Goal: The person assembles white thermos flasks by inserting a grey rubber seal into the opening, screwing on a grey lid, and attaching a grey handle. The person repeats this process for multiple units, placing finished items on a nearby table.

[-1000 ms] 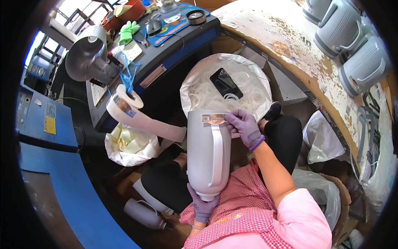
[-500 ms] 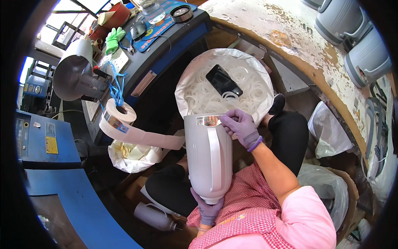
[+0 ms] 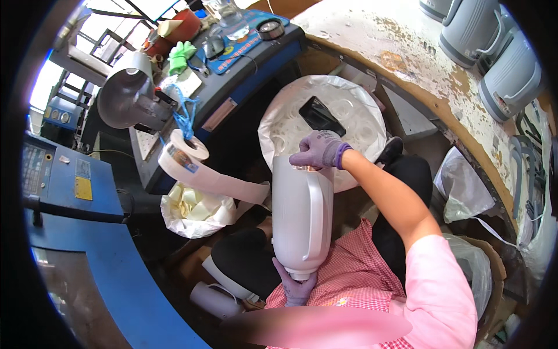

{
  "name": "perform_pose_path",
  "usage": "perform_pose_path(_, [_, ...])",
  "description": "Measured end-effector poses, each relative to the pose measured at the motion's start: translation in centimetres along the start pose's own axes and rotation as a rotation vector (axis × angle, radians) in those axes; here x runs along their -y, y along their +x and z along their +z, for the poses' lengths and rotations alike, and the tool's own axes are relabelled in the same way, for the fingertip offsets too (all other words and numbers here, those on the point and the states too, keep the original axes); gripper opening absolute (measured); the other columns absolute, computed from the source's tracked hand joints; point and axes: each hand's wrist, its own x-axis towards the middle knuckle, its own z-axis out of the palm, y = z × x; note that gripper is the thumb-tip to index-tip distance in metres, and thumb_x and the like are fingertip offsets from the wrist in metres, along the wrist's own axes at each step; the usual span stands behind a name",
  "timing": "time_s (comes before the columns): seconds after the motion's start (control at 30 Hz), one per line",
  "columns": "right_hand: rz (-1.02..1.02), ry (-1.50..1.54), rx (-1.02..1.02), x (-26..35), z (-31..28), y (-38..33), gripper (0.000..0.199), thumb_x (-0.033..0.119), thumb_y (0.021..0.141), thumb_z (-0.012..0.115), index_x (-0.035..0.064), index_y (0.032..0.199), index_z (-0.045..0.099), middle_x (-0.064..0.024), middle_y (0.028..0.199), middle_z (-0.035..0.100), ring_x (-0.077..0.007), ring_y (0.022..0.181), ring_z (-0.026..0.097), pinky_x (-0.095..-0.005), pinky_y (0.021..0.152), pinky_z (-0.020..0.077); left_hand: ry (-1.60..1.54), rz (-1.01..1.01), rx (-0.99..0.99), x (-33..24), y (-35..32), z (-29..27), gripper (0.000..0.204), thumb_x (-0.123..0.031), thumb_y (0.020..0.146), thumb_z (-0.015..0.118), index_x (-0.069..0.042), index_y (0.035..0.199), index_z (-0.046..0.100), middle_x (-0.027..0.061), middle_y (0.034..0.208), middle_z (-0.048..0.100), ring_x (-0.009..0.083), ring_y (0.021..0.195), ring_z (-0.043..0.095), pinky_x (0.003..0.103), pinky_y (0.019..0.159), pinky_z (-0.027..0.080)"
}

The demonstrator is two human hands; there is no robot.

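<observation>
A tall pale grey plastic jug body (image 3: 302, 215) with a moulded handle lies lengthwise over my lap, its open top pointing away from me. My left hand (image 3: 295, 286), in a purple glove, grips its lower end near my chest. My right hand (image 3: 321, 150), also gloved in purple, rests on the open top rim, fingers curled down over it. Just beyond the jug sits a white sack (image 3: 279, 125) full of white plastic rings, with a black phone (image 3: 321, 116) lying on them.
A roll of label backing tape (image 3: 185, 157) trails a long strip toward the jug. A bag of waste strips (image 3: 195, 208) sits below it. A blue machine (image 3: 87, 232) is at left, a cluttered blue bench (image 3: 244, 64) behind. More grey jugs (image 3: 494, 52) stand on the worn worktable at right.
My right hand has moved from the side of the jug's neck up onto its top rim. The jug has stayed over my lap and my left hand keeps its grip.
</observation>
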Motion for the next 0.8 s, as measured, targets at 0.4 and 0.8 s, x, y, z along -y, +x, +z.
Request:
perform_pose_path(0.4, [-1.243,-0.791,-0.646,1.6,-5.0,-14.0,0.048,0.018,0.078,0.070,0.0235,0.125,0.068,-0.0072,0.128,0.061,-0.0216,0.110,0.062,-0.0370,0.090,0.0523,-0.395,-0.030,-0.311,-13.2,7.0,-18.2,0.082,-0.062,0.093,0.051,0.004,0.141,0.049,0.0146,0.129,0.063,0.0262,0.113,0.064,0.036,0.093,0.054])
perform_pose_path(0.8, [-0.732,0.849,-0.700,7.2,-6.9,-4.1,0.029,0.023,0.101,0.057,-0.0043,0.094,0.065,-0.0081,0.063,0.064,-0.0164,0.050,0.061,-0.0296,0.043,0.0433,0.316,0.313,-0.689,-18.1,46.3,-32.7,0.073,-0.048,0.087,0.072,0.004,0.136,0.055,0.0154,0.114,0.067,0.0234,0.102,0.066,0.033,0.080,0.052])
